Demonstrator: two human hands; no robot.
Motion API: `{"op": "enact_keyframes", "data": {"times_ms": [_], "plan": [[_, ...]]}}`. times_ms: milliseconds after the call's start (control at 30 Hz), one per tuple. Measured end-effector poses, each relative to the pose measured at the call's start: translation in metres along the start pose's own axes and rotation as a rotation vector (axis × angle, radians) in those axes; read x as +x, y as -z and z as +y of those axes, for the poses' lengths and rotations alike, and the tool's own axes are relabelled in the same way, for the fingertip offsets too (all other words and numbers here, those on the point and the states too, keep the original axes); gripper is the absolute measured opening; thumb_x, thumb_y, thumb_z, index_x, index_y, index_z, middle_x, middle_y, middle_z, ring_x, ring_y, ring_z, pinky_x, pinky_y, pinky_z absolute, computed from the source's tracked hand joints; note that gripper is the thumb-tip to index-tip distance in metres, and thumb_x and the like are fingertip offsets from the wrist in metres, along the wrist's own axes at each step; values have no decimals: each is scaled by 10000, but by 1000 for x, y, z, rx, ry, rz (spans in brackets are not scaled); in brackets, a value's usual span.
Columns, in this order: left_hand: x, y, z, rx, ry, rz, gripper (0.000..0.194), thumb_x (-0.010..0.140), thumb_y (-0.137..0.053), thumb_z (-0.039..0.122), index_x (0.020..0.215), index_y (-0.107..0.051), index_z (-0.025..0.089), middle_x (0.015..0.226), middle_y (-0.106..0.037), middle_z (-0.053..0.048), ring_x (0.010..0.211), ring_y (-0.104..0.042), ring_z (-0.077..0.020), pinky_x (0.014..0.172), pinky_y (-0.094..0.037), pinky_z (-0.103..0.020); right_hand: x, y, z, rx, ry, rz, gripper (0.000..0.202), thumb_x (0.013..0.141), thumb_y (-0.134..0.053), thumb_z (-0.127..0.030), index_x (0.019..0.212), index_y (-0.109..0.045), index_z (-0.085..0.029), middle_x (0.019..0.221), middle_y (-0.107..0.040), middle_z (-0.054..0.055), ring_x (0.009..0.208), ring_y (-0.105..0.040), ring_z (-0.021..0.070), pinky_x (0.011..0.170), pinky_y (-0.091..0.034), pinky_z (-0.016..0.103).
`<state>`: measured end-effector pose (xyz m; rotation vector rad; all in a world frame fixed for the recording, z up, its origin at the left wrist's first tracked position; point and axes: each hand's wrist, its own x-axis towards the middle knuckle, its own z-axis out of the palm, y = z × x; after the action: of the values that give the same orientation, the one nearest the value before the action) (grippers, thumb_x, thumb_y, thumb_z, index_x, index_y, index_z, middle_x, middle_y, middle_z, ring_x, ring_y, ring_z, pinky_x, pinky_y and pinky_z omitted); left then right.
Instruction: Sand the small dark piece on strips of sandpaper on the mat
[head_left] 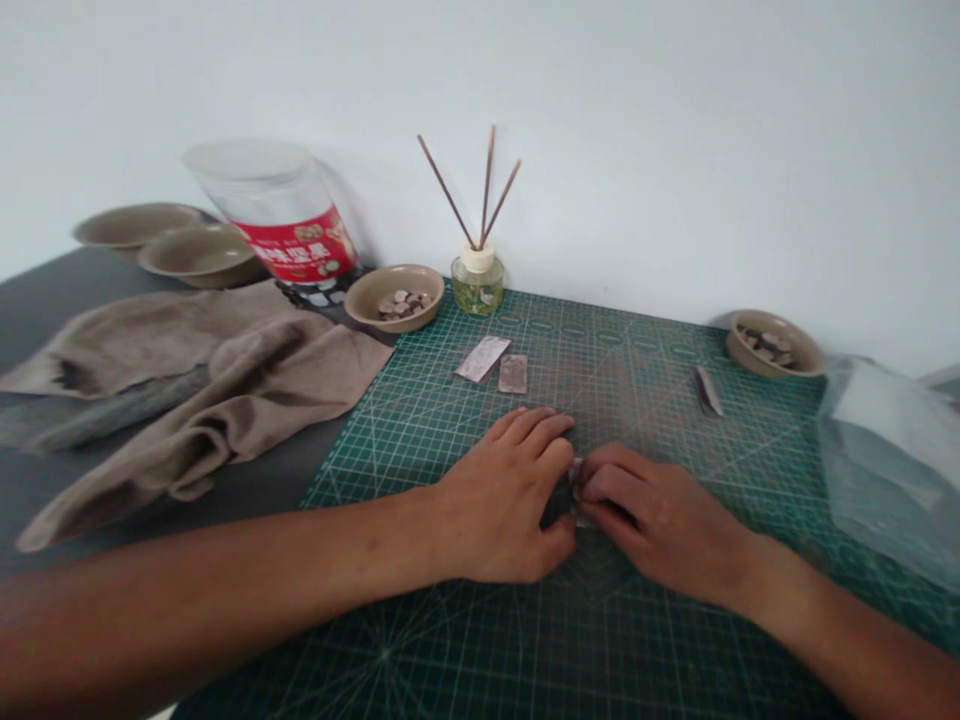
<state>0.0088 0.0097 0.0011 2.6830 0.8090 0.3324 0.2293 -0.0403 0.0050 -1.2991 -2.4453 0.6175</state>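
My left hand (510,500) lies on the green cutting mat (480,640), fingers stretched out and thumb apart from the index finger. Its index fingertip and thumb are close to a small pale flat piece (580,518), mostly covered by my hands. My right hand (649,515) is closed in a pinch over that piece; whatever sits between its fingertips is hidden. Beyond my hands lie a pale rectangular strip (483,358) and a smaller brownish rectangle (513,374), which look like sandpaper. A bent strip (709,391) stands on the mat to the right.
Bowls of small dark and light pieces stand at back left (360,300) and back right (799,360). A reed diffuser (478,285) is by the wall. Left are a clear jar (292,235), more bowls (199,262) and a brown cloth (300,385); right, a plastic bag (885,470).
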Motion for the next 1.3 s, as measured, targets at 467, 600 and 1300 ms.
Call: {"op": "enact_keyframes", "data": {"times_ms": [467, 600, 1300], "plan": [[-1, -1, -1, 12, 6, -2, 357, 809, -624, 365, 1091, -550, 158, 1514, -444, -162, 1454, -347, -336, 1215, -282, -504, -1, 2, 0, -19, -90, 32, 95, 1005, -494, -180, 982, -585, -196, 1050, -629, 62, 917, -640, 205, 816, -530, 381], [-1, -1, -1, 13, -9, -8, 356, 810, -619, 375, 1085, -552, 160, 1512, -451, -159, 1450, -353, -343, 1212, -287, -512, -5, 6, 0, 47, -29, -98, 100, 991, -527, -178, 946, -608, -216, 1018, -644, 35, 877, -643, 177, 790, -539, 334], [-1, -1, -1, 22, -36, -19, 358, 829, -601, 367, 1114, -552, 156, 1515, -448, -168, 1460, -339, -344, 1209, -292, -521, 0, 7, 1, 41, -14, -79, 119, 992, -520, -174, 941, -618, -219, 1023, -659, 39, 879, -654, 173, 796, -548, 326]]}}
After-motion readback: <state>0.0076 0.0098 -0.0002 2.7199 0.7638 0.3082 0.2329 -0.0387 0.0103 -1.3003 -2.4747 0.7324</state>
